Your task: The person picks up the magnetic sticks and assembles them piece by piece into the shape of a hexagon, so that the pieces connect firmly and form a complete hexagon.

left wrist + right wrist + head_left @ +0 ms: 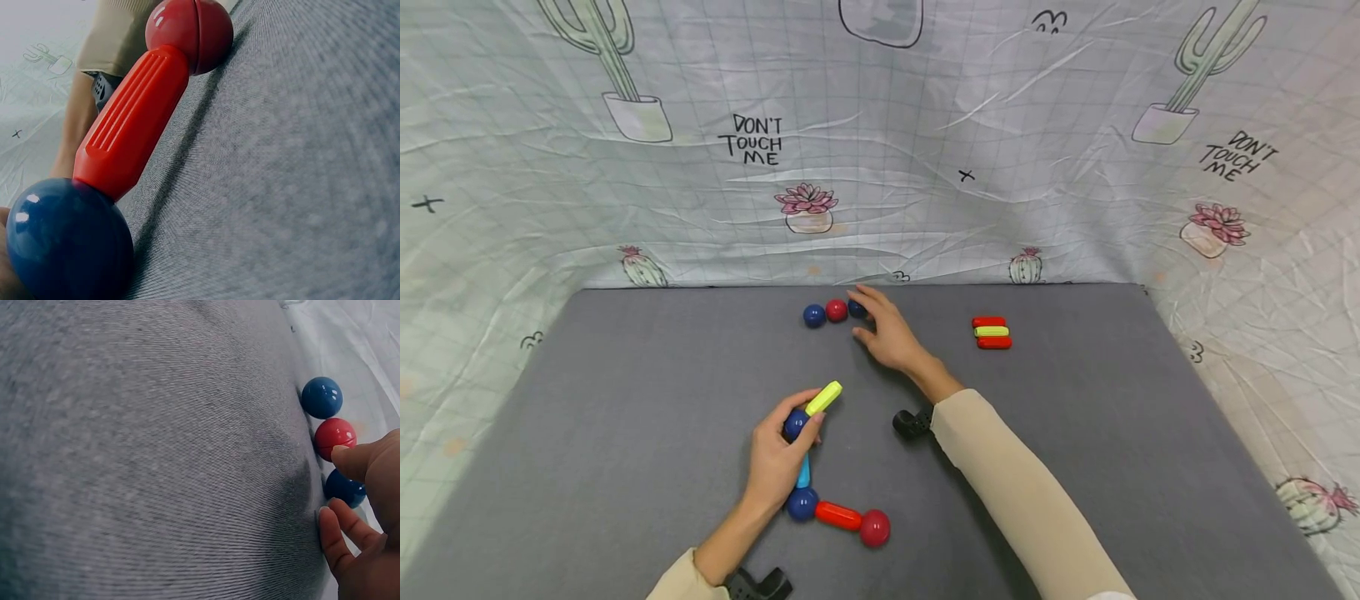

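Observation:
My left hand [775, 458] grips a blue ball [795, 425], with fingers and thumb on either side of it. A yellow rod [825, 397] sticks out from that ball, past the thumb. On its near side a light-blue rod [804, 473] runs to a second blue ball [802, 504], joined by a red rod [838, 516] to a red ball [875, 528]. At the back, my right hand [891, 337] reaches over a loose blue ball [345, 489], thumb and fingers spread around it. Beside that ball stand a red ball [335, 439] and another blue ball [322, 397].
Two red rods and a yellow rod [992, 332] lie side by side at the back right of the grey table [662, 400]. A printed cloth [895, 217] hangs right behind the table's far edge. Black wrist cameras [913, 424] sit on both wrists.

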